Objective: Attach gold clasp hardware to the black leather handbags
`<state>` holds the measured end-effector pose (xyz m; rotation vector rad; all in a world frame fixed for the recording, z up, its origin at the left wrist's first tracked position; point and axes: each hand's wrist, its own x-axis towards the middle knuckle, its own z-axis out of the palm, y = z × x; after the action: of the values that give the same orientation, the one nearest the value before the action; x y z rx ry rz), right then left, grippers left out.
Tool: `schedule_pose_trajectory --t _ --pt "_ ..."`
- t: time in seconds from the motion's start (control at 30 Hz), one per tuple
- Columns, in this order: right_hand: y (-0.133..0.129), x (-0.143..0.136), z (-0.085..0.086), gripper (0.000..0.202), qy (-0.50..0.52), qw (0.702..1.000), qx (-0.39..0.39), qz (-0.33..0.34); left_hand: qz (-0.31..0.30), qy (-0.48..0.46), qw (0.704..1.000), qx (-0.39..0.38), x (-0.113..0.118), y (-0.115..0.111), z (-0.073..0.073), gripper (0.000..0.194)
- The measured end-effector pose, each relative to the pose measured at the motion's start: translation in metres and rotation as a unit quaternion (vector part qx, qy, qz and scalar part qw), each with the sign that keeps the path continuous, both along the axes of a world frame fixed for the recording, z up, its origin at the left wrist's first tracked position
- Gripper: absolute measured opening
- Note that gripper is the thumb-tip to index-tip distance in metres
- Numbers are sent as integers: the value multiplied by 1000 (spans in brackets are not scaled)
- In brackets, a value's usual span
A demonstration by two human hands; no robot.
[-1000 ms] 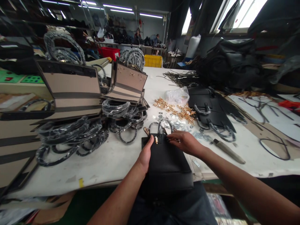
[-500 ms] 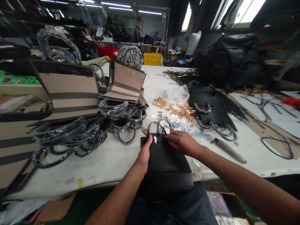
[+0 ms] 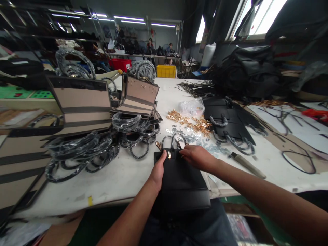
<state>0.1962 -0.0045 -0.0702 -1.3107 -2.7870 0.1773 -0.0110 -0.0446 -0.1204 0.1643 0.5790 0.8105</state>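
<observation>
A black handbag (image 3: 183,181) lies over the table's front edge and my lap, its two plastic-wrapped handles (image 3: 176,137) pointing away from me. My left hand (image 3: 157,171) grips its left side, thumb on top beside a gold metal fitting (image 3: 169,155). On the upper right of the bag, near the base of a handle, the fingers of my right hand (image 3: 196,156) are pinched together. A small glint of gold shows at their tips, but what they hold is too small to make out. Another gold piece (image 3: 158,146) sits at the bag's upper left corner.
Beyond the bag lie gold fittings (image 3: 201,125), thin metal plates (image 3: 189,136) and a clear plastic bag (image 3: 191,107). Stacked bag panels with wrapped handles (image 3: 82,147) fill the left. On the right are another black bag (image 3: 225,114) and a knife-like tool (image 3: 248,165). People sit far back.
The head view has shifted slightly, so the table's things sit a little differently in the picture. Both hands stay at the same places on the handbag.
</observation>
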Motion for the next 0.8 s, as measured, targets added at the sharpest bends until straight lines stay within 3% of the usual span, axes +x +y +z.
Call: schedule_pose_trajectory --t 0.23,0.53,0.8 --pt "-4 -10 -6 22 -4 998 10 -55 15 7 1000 6 1 1 3 66" --pt "2 -2 -3 13 74 996 -38 -42 14 13 1000 9 2 -5 5 70" --pt "2 -9 -7 10 34 998 -12 -60 1 9 1000 -15 1 -5 7 65"
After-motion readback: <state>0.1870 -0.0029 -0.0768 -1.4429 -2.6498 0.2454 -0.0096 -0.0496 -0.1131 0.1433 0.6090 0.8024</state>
